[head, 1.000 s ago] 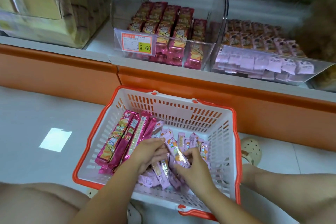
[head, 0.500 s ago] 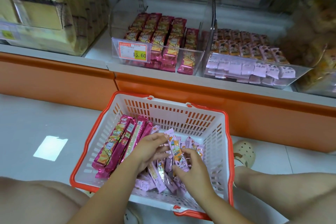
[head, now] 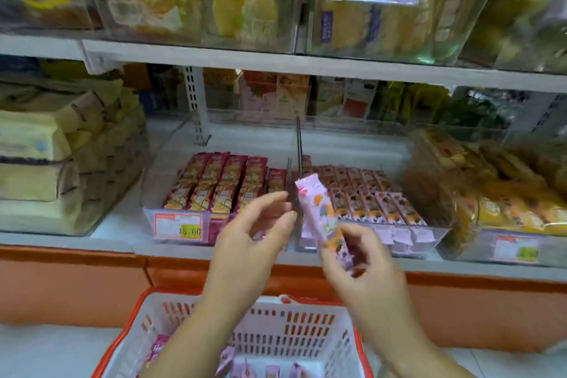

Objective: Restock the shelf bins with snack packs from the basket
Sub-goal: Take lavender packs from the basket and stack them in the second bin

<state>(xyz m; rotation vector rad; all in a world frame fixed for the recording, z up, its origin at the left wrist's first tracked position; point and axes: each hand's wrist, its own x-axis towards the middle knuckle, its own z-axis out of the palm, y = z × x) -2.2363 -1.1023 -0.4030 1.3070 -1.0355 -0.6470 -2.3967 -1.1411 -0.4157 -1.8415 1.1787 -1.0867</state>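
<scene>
snack pack (head: 320, 213): lilac-pink, orange-purple print | basket (head: 306, 316): white lattice, orange-red rim | binned packs (head: 214, 186): magenta, gold

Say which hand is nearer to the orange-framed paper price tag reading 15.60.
Left. The left hand is just right of the price tag; the right hand, farther right, holds a lilac snack pack.

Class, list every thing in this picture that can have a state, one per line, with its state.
Right hand, grips the lilac snack pack, held up before the bins.
Left hand, open, holding nothing.
Basket, on the floor, packs lying inside.
Left bin, part full of red packs.
Right bin, part full of brown-and-lilac packs.
</scene>
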